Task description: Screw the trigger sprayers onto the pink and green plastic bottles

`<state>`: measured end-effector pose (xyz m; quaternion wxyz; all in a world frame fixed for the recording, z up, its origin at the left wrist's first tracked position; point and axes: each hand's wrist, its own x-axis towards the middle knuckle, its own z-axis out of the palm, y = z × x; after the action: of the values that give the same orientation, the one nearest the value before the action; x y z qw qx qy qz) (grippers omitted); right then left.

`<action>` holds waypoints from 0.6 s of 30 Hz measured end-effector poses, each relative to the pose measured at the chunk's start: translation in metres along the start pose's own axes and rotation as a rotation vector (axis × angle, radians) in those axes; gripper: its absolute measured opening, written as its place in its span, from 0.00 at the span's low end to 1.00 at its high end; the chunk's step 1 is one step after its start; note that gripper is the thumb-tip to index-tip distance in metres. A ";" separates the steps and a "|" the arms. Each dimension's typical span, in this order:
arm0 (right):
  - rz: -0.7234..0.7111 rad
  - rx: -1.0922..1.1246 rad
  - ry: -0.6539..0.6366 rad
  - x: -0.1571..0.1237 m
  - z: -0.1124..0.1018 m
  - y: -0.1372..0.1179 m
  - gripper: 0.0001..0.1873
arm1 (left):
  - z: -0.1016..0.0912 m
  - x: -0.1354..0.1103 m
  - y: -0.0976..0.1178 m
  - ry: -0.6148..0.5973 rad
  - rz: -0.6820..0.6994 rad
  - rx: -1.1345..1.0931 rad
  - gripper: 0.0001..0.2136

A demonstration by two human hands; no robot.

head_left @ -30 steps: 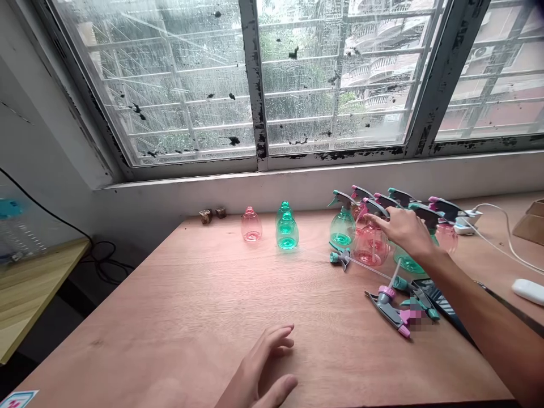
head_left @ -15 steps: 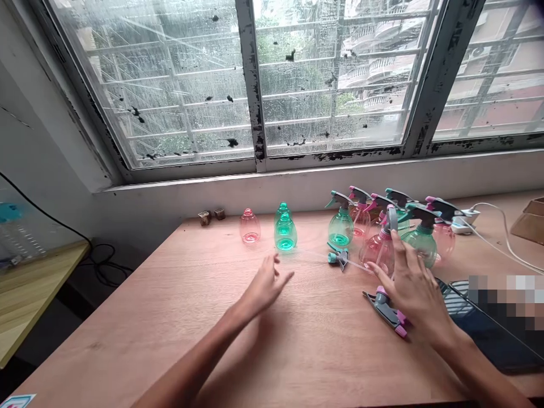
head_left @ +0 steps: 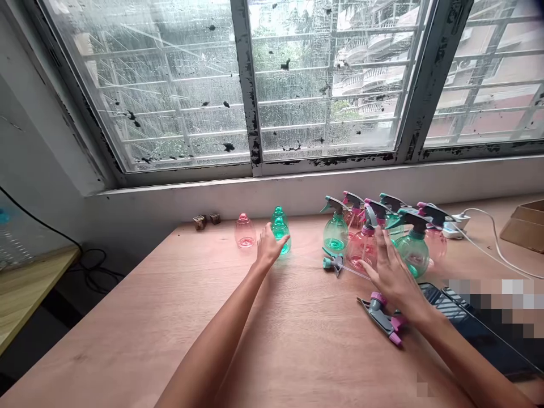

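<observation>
My left hand [head_left: 268, 248] reaches forward with thumb and fingers apart, close in front of a green bottle body [head_left: 281, 230] that has no spray head. Behind that bottle stands a second green one [head_left: 279, 213], and a pink headless bottle [head_left: 245, 231] is to their left. My right hand [head_left: 393, 275] is open, fingers stretched, beside a pink spray bottle [head_left: 360, 249]; whether it touches the bottle I cannot tell. Below it lies a loose pink-and-grey spray head [head_left: 381, 320]. A green-and-grey spray head [head_left: 333, 263] with a clear tube lies near a green spray bottle [head_left: 335, 232].
Several assembled spray bottles [head_left: 413, 249] crowd the back right. Beyond are a white power strip [head_left: 455, 226] with a cable and a cardboard box [head_left: 525, 225]. A dark tablet-like device [head_left: 476, 334] lies at right. Two small brown objects [head_left: 199, 222] sit at the back left.
My left hand has moved forward and up to the headless green bottle. My right hand remains open beside the pink spray bottle. The view has shifted slightly.
</observation>
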<state>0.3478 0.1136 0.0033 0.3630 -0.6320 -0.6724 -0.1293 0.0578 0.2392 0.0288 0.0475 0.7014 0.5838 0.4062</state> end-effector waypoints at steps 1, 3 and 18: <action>-0.026 -0.038 0.049 -0.002 -0.001 -0.004 0.47 | -0.002 -0.002 0.001 -0.009 0.013 0.008 0.16; -0.092 -0.103 0.127 -0.007 -0.003 -0.016 0.46 | -0.009 -0.008 0.001 -0.028 0.035 0.024 0.16; -0.475 -0.216 -0.260 0.002 0.056 -0.073 0.28 | -0.115 -0.196 0.003 -0.128 -0.047 0.141 0.33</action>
<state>0.2610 0.1386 -0.0142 0.1638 -0.5029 -0.8249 -0.1993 -0.0092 0.0229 0.0061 0.0450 0.7138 0.6227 0.3172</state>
